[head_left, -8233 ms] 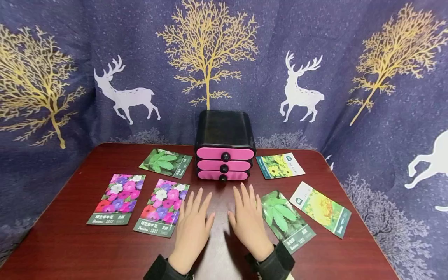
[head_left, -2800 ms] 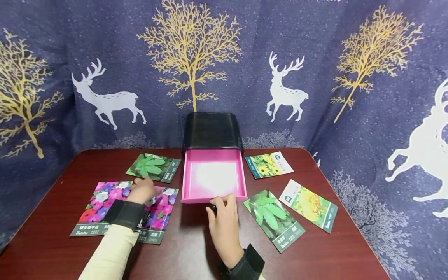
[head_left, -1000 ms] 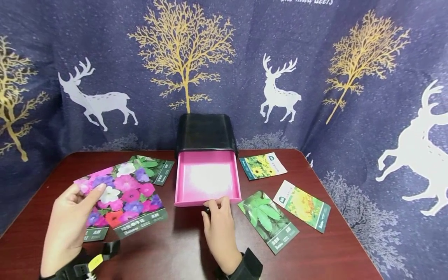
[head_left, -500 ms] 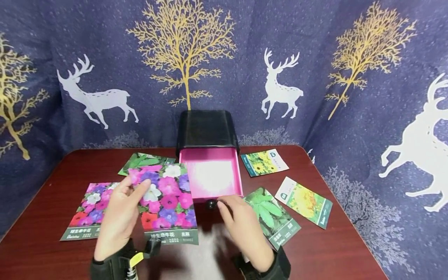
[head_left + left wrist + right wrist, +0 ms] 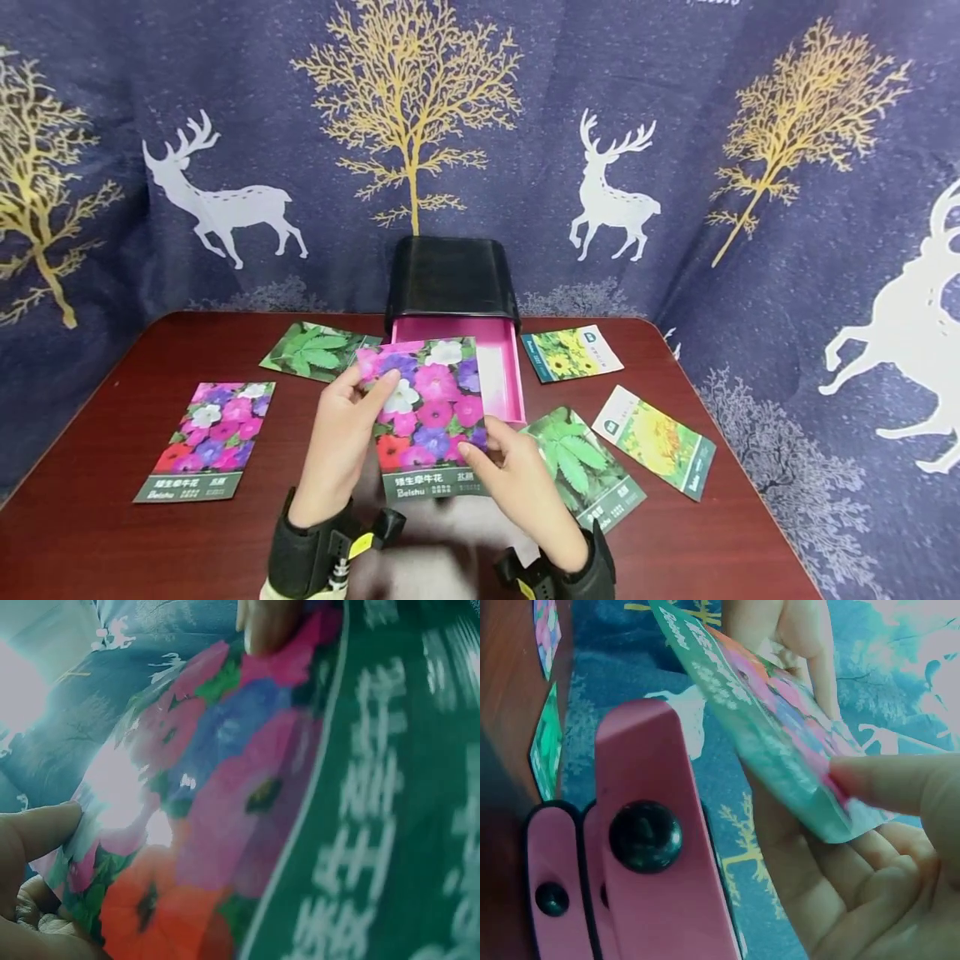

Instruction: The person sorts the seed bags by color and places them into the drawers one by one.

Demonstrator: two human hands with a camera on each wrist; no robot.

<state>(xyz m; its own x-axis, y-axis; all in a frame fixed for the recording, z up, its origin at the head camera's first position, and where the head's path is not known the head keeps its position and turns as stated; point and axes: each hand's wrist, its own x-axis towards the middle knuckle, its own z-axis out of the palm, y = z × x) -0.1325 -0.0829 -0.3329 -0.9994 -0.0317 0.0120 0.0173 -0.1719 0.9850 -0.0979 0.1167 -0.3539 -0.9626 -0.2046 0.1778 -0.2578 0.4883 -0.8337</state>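
Observation:
A seed packet (image 5: 427, 408) printed with pink, purple, red and white flowers is held up above the table, its picture facing me. My left hand (image 5: 337, 442) pinches its left edge, thumb on the front. My right hand (image 5: 528, 487) grips the lower right edge, its thumb also on the printed side. In the right wrist view the packet (image 5: 780, 727) is tilted, with the right thumb (image 5: 885, 780) pressed on it. Behind the packet, a pink drawer (image 5: 512, 375) stands pulled out of a small black cabinet (image 5: 450, 275); the packet hides much of the drawer.
A matching flower packet (image 5: 206, 442) lies at the left. Green-leaf packets lie at the back left (image 5: 311, 350) and beside my right hand (image 5: 573, 458). Yellow-flower packets lie at the back right (image 5: 573, 352) and far right (image 5: 660, 442). Patterned cloth (image 5: 480, 167) hangs behind the table.
The left hand picked up the flower packet from the table and brought it right, before the drawer. The right hand let go of the drawer knob and took the packet's right edge.

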